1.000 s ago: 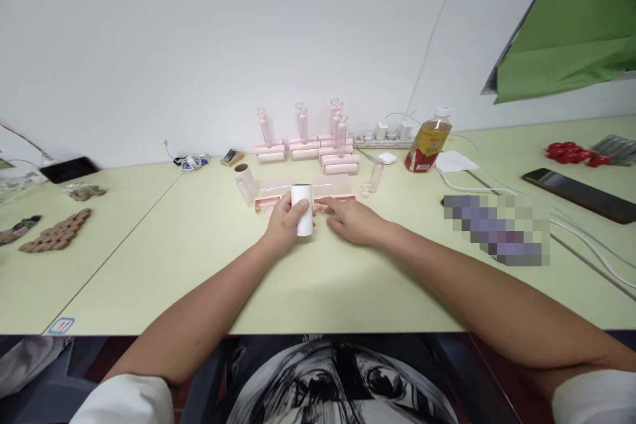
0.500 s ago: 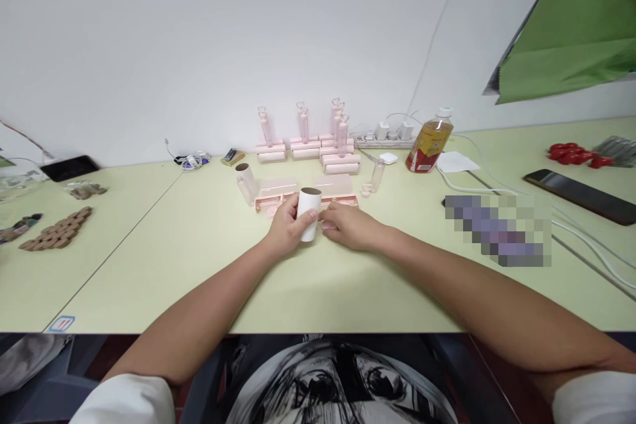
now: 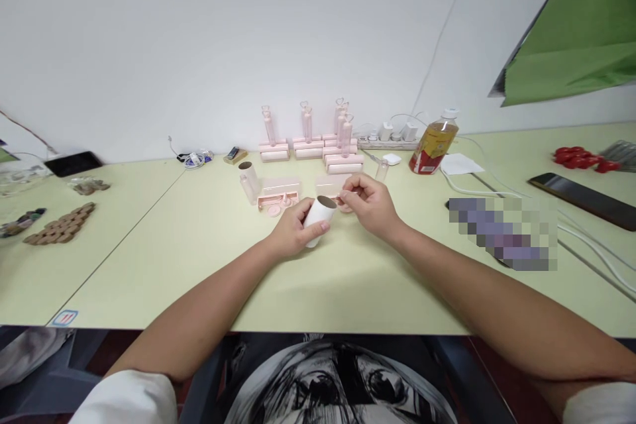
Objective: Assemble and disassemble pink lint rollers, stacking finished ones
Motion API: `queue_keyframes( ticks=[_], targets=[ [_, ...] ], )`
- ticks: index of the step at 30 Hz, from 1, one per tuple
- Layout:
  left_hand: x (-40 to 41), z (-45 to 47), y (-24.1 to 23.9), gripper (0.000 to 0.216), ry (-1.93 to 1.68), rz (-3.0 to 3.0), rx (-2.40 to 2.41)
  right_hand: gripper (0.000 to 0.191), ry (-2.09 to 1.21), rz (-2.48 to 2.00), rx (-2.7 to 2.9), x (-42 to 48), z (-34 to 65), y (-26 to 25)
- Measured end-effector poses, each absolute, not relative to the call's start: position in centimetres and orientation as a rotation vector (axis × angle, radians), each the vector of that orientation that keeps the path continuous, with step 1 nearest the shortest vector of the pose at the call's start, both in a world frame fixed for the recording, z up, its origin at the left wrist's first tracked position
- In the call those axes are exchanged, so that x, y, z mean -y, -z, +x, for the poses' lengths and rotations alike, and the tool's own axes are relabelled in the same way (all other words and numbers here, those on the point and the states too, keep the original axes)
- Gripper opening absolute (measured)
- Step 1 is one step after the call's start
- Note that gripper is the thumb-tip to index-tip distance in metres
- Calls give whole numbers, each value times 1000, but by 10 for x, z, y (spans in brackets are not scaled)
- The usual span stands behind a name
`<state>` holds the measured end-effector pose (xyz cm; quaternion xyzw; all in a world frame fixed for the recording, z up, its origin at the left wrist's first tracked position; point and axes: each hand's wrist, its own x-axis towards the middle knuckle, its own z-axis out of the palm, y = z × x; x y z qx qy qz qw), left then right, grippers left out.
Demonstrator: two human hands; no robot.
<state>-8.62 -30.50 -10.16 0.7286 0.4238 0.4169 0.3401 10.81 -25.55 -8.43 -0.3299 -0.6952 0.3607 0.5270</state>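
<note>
My left hand [image 3: 292,232] is wrapped round a white paper roll [image 3: 318,213], a hollow tube with a brown core, tilted with its open end up to the right. Just right of it, my right hand [image 3: 371,204] pinches its thumb and fingers together over a pink open case [image 3: 332,183]. Whatever is between those fingertips is too small to make out, and the hand hides much of the case. A second open pink case [image 3: 278,201] lies to the left with small pink parts in it. Beside that stand another white roll [image 3: 251,182] and a translucent pink tube [image 3: 246,191].
Assembled pink rollers [image 3: 309,149] with upright handles line the wall. A drink bottle [image 3: 433,146], a power strip [image 3: 387,144] and white cables are at the back right. A black phone [image 3: 586,201] lies far right, brown rolls [image 3: 62,225] far left.
My right hand has lifted and moved away from the table to the open case on the right. My left hand has tipped the paper roll to the right.
</note>
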Motion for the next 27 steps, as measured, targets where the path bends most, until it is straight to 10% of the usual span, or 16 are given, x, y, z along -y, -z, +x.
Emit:
queue_keyframes(
  ticks=[27],
  targets=[
    [305,-85,101,37,-1039,1940,-1059,45,-713,-507,2040,272,102,100]
  ],
)
